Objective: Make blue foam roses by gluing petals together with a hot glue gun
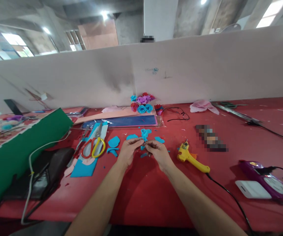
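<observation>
Bare red table (pixel 136 193) lies before the hands, flanked by scissors (pixel 93 146) and glue gun (pixel 192 159).

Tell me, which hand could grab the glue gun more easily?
Probably the right hand. The glue gun lies just to its right on the table, while the left hand sits farther off, nearer the scissors.

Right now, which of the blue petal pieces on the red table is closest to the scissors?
The rounded blue petal just right of the scissors. The other loose petals lie farther right, by the left hand and right hand.
</observation>
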`<move>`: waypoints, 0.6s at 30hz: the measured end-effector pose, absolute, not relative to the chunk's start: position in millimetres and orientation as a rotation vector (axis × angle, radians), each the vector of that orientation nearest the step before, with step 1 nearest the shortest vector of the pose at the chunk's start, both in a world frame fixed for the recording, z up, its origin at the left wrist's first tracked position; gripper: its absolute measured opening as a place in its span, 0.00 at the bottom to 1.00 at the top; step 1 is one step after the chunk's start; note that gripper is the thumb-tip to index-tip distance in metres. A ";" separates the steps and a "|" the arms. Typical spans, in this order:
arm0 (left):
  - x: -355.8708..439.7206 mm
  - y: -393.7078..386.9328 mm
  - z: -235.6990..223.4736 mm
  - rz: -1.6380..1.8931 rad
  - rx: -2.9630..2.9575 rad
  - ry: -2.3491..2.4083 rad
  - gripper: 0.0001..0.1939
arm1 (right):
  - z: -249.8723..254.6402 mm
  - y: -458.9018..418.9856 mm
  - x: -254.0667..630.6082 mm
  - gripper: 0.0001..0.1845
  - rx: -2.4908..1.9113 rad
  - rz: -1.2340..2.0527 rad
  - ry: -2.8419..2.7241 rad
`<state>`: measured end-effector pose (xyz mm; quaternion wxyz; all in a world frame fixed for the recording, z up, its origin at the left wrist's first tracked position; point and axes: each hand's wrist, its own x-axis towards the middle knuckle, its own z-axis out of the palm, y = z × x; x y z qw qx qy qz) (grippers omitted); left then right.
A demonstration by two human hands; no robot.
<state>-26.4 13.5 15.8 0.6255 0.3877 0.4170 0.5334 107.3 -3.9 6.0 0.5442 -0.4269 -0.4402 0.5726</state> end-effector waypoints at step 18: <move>-23.2 8.2 16.1 1.249 1.036 0.943 0.14 | 0.3 -2.8 104.8 0.05 -1.059 1.286 -1.096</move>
